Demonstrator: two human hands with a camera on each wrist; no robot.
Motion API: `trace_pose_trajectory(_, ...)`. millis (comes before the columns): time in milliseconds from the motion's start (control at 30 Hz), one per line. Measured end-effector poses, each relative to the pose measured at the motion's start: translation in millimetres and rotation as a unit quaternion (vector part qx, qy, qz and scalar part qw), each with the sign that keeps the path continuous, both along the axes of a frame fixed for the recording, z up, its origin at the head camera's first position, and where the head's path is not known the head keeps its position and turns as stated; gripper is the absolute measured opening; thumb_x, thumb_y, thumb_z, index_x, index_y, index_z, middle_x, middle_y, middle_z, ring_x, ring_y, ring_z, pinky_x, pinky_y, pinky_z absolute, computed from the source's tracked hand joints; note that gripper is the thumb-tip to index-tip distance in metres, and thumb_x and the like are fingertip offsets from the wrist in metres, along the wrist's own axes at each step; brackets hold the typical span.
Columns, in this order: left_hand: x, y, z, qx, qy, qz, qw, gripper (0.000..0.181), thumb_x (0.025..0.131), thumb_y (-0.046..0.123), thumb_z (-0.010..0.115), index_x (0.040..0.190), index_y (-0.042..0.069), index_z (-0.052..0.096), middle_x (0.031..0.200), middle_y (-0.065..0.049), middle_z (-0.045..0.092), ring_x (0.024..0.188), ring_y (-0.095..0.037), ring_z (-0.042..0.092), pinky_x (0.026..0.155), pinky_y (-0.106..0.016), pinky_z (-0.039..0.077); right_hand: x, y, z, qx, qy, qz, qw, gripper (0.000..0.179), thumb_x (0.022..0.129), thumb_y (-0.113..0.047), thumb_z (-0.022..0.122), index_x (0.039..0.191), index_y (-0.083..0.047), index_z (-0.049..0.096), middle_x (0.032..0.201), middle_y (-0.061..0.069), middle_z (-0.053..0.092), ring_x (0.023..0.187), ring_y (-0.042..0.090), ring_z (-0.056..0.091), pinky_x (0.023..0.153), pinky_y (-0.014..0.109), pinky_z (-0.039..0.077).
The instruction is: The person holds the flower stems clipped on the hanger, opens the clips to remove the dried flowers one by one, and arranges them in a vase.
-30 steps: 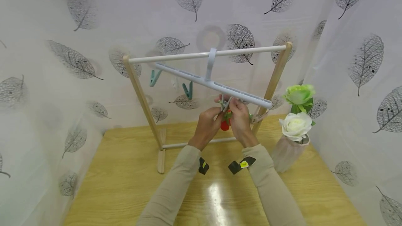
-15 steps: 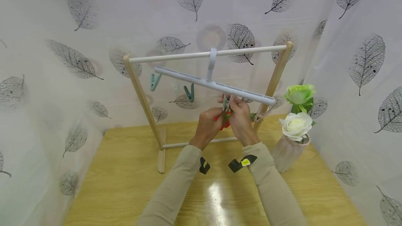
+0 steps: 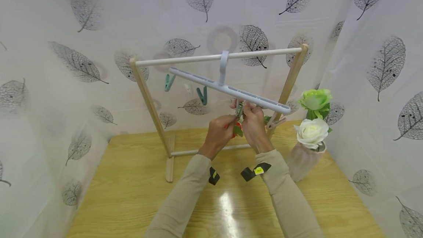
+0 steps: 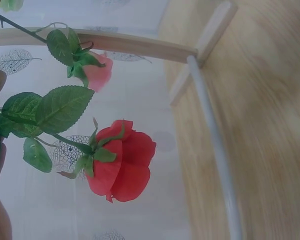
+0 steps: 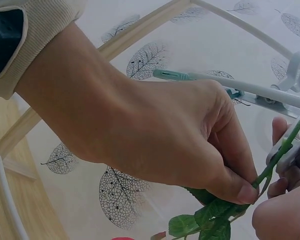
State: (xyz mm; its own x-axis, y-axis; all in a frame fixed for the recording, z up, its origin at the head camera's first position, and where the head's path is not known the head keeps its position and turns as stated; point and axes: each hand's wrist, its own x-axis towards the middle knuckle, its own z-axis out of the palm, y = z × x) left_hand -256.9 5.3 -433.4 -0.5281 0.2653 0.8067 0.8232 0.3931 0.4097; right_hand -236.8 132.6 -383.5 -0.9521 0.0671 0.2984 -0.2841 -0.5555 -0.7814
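Note:
My left hand (image 3: 218, 133) pinches the green stem of an artificial red rose (image 4: 125, 162) between thumb and fingers. The bloom hangs head-down below the hands, with leaves (image 5: 212, 217) just under the pinch. My right hand (image 3: 253, 122) holds a pale clothespin (image 5: 286, 155) under the light blue hanger (image 3: 231, 91), its fingers partly cut off in the right wrist view. The upper stem runs past this clothespin. The hanger slants from its hook on the rack's white bar, its right end nearer me. A pink rose (image 4: 97, 72) hangs upside down on the right.
The rack's wooden posts (image 3: 290, 80) stand either side. Teal clothespins (image 3: 202, 95) dangle from the hanger's left part, and a beige one (image 3: 275, 121) from its right end. A pinkish vase (image 3: 302, 161) with a white rose (image 3: 311, 132) and a green rose stands right on the wooden table (image 3: 122, 197).
The hanger has swung slightly and its clothespins have shifted right. The red rose has turned and moved a little between the hands, which stay close together under the hanger.

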Motion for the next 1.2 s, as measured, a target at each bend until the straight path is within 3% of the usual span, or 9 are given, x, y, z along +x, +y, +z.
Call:
trace_pose_trajectory(300,4.8,-2.7,-0.4,0.001,-0.005,-0.008,1.0000,0.012,0.090,-0.006,0.071,0.098,-0.001,0.078,0.097,-0.011,0.077,0.092,-0.021,0.075,0.084,-0.023,0.059,1.3,-1.0,-1.4,-0.010,0.013,0.010,0.9998,0.027,0.106,-0.024,0.047,0.103,-0.005,0.066,0.092,0.005,0.072,0.121,0.030,0.050,0.108,0.031,0.033)
trace_pose_trajectory(600,6.7,-7.3,-4.5,-0.017,0.010,0.007,0.9998,0.007,0.091,-0.004,0.071,0.091,0.000,0.077,0.088,-0.009,0.077,0.079,-0.019,0.074,0.071,-0.028,0.061,1.5,-0.9,-1.3,-0.019,0.014,0.007,0.9997,0.025,0.103,-0.026,0.051,0.098,-0.009,0.069,0.092,0.005,0.070,0.108,0.021,0.053,0.105,0.032,0.028)
trace_pose_trajectory(900,12.9,-21.1,-8.0,-0.030,0.007,0.013,0.9994,0.006,0.091,-0.002,0.071,0.094,-0.001,0.077,0.090,-0.010,0.076,0.082,-0.021,0.074,0.078,-0.028,0.061,4.8,0.2,-2.3,0.023,0.023,0.005,0.9995,0.021,0.106,-0.023,0.049,0.108,-0.007,0.063,0.100,0.005,0.071,0.109,0.019,0.047,0.107,0.036,0.023)
trace_pose_trajectory(1033,16.7,-27.4,-9.2,-0.029,0.021,0.017,0.9992,0.006,0.090,-0.003,0.073,0.093,0.000,0.077,0.089,-0.010,0.076,0.082,-0.022,0.074,0.079,-0.029,0.061,6.9,1.2,-4.2,0.049,0.018,0.004,0.9986,0.026,0.107,-0.028,0.047,0.113,-0.008,0.063,0.104,0.004,0.072,0.106,0.017,0.045,0.103,0.036,0.022)
trace_pose_trajectory(1200,23.8,-35.8,-10.9,-0.038,0.021,0.025,0.9987,0.007,0.089,-0.003,0.074,0.094,-0.001,0.077,0.088,-0.011,0.076,0.080,-0.023,0.073,0.076,-0.031,0.062,11.9,3.0,-9.1,0.082,-0.008,0.019,0.9965,0.029,0.108,-0.030,0.045,0.115,-0.006,0.060,0.108,0.002,0.071,0.096,0.015,0.040,0.089,0.030,0.027)
